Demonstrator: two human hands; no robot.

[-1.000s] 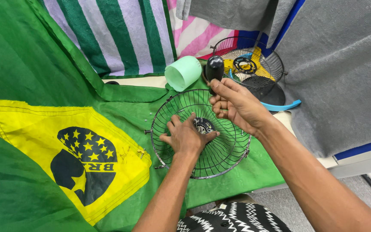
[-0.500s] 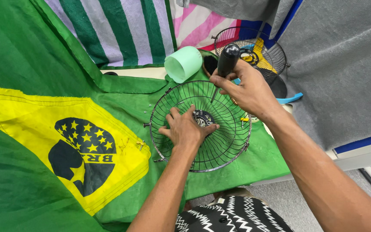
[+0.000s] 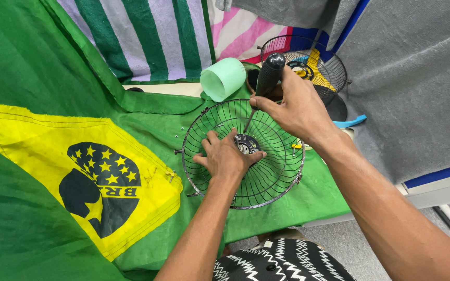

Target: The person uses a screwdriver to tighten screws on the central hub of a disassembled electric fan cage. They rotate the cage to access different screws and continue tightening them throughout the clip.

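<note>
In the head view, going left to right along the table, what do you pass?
Yellow patch with dark emblem → left hand on the wire fan guard → right hand gripping a black screwdriver → blue curved piece → grey cloth.

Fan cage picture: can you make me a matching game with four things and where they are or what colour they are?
Things:
1. screwdriver
2. left hand
3. plastic cup
4. second wire cage

Matches:
A. pale green, lying on its side
B. held in the right hand, black handle
C. pressed flat inside the wire fan cage
D. at the back, by the grey cloth

Pairs: 1-B, 2-C, 3-A, 4-D
</note>
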